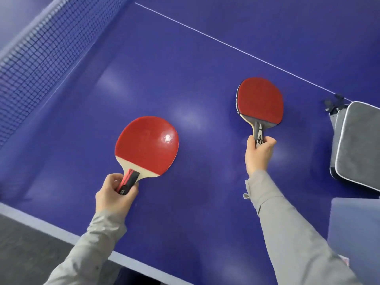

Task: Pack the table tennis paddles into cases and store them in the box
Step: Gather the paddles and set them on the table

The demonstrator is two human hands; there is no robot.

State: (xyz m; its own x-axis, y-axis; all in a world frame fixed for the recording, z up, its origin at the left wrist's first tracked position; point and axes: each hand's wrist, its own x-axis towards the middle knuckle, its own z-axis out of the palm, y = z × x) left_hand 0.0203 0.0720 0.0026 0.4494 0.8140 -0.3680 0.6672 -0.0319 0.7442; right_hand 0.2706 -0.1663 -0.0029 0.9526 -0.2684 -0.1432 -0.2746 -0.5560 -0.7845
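left hand (115,194) grips the handle of a red paddle (147,145) near the tabletop's (185,58) near edge. right hand (259,153) grips a second paddle (260,100); grey case (358,145) at the right edge.

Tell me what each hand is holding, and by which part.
The left hand grips the left paddle by its handle; the right hand grips the right paddle by its handle.

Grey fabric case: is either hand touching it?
No, left hand grips the near red paddle, right hand the far red paddle; the grey case lies apart.
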